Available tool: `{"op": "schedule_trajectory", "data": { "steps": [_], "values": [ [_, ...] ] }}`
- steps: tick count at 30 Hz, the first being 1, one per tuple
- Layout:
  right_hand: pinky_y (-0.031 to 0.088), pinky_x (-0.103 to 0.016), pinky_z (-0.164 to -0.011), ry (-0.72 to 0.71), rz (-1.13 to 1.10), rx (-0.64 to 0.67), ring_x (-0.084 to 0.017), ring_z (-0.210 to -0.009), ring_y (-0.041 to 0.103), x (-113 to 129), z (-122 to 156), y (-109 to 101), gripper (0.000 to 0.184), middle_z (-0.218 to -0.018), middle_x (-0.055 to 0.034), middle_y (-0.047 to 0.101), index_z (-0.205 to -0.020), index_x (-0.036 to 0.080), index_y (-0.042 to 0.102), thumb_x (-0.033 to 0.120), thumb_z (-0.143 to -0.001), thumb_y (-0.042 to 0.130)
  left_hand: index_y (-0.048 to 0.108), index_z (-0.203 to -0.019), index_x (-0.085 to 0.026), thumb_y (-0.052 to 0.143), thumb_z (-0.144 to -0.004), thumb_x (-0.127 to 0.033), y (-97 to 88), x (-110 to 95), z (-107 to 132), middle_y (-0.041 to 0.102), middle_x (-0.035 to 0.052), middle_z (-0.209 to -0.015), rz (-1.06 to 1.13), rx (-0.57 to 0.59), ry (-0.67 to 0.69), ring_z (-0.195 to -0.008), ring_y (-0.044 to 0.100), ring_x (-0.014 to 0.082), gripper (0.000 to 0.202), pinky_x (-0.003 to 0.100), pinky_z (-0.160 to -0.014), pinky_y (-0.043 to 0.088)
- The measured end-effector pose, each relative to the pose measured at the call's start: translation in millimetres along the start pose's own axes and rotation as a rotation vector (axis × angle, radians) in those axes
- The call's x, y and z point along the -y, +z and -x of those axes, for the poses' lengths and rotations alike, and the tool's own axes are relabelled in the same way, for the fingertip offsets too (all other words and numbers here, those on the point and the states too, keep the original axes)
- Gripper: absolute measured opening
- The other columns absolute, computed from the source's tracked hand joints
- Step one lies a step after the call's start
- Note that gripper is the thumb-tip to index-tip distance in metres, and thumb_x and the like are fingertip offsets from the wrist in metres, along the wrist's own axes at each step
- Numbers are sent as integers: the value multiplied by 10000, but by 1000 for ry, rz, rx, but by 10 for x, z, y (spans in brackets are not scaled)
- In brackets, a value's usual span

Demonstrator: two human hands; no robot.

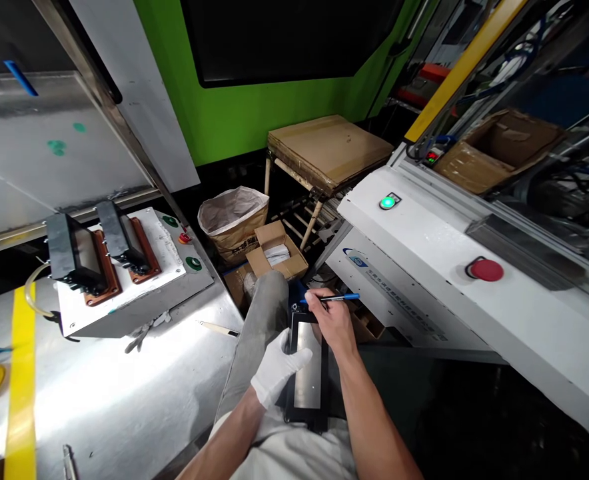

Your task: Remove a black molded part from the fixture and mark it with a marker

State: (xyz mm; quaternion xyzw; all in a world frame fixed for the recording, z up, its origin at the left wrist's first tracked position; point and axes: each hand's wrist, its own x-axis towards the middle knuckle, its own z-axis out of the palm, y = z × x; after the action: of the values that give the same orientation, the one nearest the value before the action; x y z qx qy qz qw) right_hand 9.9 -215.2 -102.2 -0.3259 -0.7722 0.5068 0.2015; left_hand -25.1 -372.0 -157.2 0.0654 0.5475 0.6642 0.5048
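Observation:
A black rectangular frame with a shiny grey panel (308,373) rests on my lap. My left hand (277,365), in a white glove, grips its left edge. My right hand (332,323), bare, is closed around a thin blue-handled tool (338,298) and holds it over the frame's far end. My grey trouser leg (264,320) stretches out under both.
A metal bench (124,393) on the left carries a white fixture with two black-and-copper blocks (105,257) and a yellow strip (20,380). A white machine (454,293) with a green light and red button runs along the right. Cardboard boxes (276,257), a paper sack and a stool stand ahead.

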Motion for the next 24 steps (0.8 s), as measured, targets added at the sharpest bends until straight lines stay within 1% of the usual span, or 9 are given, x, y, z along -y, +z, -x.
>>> {"op": "schedule_trajectory", "data": {
  "steps": [3, 5, 8, 11, 13, 15, 17, 20, 24],
  "values": [
    [535, -346, -761, 16, -123, -94, -211, -789, 672, 30, 99, -67, 326, -840, -30, 721, -974, 224, 720, 531, -898, 642, 636, -1192, -134, 853, -720, -407, 8, -31, 5, 730, 132, -1160, 54, 16, -21, -1033, 660, 273, 587, 441, -978, 520],
    [554, -344, -778, -8, -165, -106, -203, -810, 686, 11, 223, -135, 273, -930, -40, 733, -983, 236, 720, 488, -913, 644, 612, -1227, -140, 836, -744, -391, 14, -83, -31, 722, 130, -1175, 133, 24, -14, -1025, 664, 254, 589, 429, -987, 518],
    [596, -338, -763, -109, -212, -112, -219, -924, 699, -94, 510, -243, 223, -1089, -76, 712, -928, 239, 711, 402, -972, 567, 582, -1241, -130, 812, -766, -392, 22, -200, -172, 720, 129, -1135, 233, -44, 10, -934, 673, 222, 589, 401, -904, 555],
    [639, -337, -706, -197, -140, -80, -240, -994, 701, -240, 849, -306, 165, -1180, -105, 680, -982, 246, 698, 300, -976, 542, 590, -1197, -133, 802, -767, -387, 19, -281, -366, 725, 114, -1074, 267, -125, 64, -866, 670, 204, 542, 365, -810, 574],
    [650, -383, -777, -299, 28, -51, -256, -1029, 700, -322, 1044, -308, 147, -1137, -99, 705, -1038, 254, 683, 211, -942, 581, 597, -1183, -144, 799, -770, -371, 16, -280, -469, 727, 107, -1081, 266, -151, 103, -881, 671, 201, 513, 344, -812, 567],
    [633, -447, -874, -432, 184, -35, -276, -1079, 684, -374, 1187, -282, 207, -1003, -75, 740, -1058, 254, 668, 129, -901, 615, 602, -1183, -154, 792, -777, -368, 22, -247, -524, 729, 99, -1080, 251, -163, 113, -888, 673, 199, 497, 334, -815, 558],
    [613, -492, -929, -518, 270, 2, -283, -1099, 676, -398, 1279, -239, 265, -900, -49, 750, -1076, 249, 653, 80, -871, 638, 607, -1194, -160, 782, -790, -371, 37, -210, -534, 727, 83, -1056, 233, -162, 119, -876, 670, 194, 489, 329, -803, 552],
    [600, -534, -963, -551, 305, 64, -285, -1100, 679, -401, 1348, -169, 302, -892, -38, 756, -1091, 244, 637, 62, -851, 657, 625, -1168, -148, 788, -782, -363, 60, -187, -515, 719, 63, -998, 215, -177, 121, -849, 653, 184, 471, 320, -786, 546],
    [602, -554, -980, -563, 312, 74, -285, -1083, 698, -382, 1360, -105, 332, -872, -27, 757, -1116, 253, 633, 62, -845, 645, 641, -1126, -139, 794, -772, -369, 51, -190, -508, 716, 66, -998, 231, -185, 119, -856, 648, 188, 449, 327, -798, 546]
  ]
}}
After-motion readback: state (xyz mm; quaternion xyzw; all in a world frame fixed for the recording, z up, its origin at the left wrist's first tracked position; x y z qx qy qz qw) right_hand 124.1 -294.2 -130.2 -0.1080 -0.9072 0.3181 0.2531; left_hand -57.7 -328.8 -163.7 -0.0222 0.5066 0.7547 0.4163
